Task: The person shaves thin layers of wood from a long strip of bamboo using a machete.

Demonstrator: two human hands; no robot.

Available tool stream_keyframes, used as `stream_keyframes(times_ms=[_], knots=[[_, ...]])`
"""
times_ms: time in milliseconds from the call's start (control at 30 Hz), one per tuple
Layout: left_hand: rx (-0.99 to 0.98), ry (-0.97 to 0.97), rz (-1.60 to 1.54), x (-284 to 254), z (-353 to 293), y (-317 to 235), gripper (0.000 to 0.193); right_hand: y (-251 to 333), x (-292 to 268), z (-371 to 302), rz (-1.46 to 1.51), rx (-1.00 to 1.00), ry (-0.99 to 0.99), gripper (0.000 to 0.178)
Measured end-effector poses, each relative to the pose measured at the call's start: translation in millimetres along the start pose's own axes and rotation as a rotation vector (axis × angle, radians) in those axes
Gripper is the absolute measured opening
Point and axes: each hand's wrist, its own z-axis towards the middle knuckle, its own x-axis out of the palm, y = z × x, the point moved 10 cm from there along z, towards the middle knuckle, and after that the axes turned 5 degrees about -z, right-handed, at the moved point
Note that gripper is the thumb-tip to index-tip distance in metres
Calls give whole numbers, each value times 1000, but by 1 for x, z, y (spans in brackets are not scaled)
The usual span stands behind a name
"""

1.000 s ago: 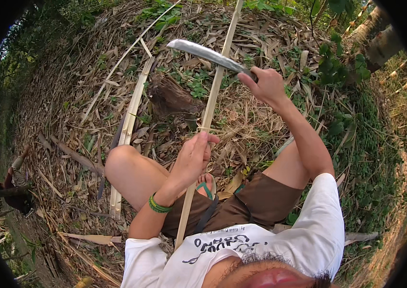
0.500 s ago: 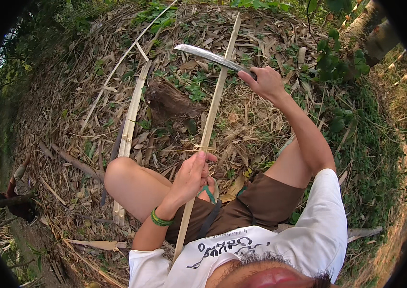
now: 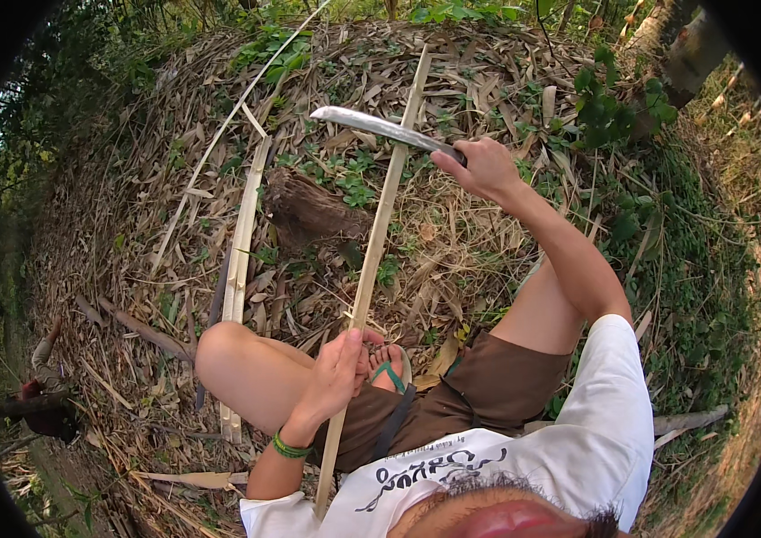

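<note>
A long pale split bamboo strip [image 3: 384, 211] runs from beside my chest out over the ground, its far end pointing away. My left hand [image 3: 335, 374] is closed around its near part, above my bent left leg. My right hand [image 3: 485, 170] grips the dark handle of a machete [image 3: 371, 123]. The blade lies across the far half of the strip, its tip pointing left; whether its edge bites into the strip I cannot tell. A thin curled shaving [image 3: 353, 316] stands at the strip next to my left fingers.
A brown stump [image 3: 313, 211] stands left of the strip. More split bamboo pieces [image 3: 241, 238] lie beside my left knee, and a thin long strip [image 3: 210, 152] lies farther out. Dry leaves cover the ground. At the far left another person [image 3: 44, 394] is partly visible. A tree trunk [image 3: 694, 54] rises at upper right.
My left hand and the bamboo strip have shifted a little nearer to my body. The machete still crosses the strip, slightly farther left and lower in the view.
</note>
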Motion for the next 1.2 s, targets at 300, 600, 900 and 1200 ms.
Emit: stream_keyframes(times_ms=[300, 600, 900, 1200], knots=[[-87, 14, 39, -5, -37, 12, 61, -61, -15, 16, -41, 119, 104, 84], [-207, 44, 36, -3, -63, 37, 58, -131, -8, -4, 25, 375, 121, 90], [-206, 62, -2, 5, -59, 32, 64, -195, -8, -23, -110, 600, -6, 90], [-5, -94, -193, -15, 2, -20, 51, -110, -34, -25, 248, 436, -26, 91]])
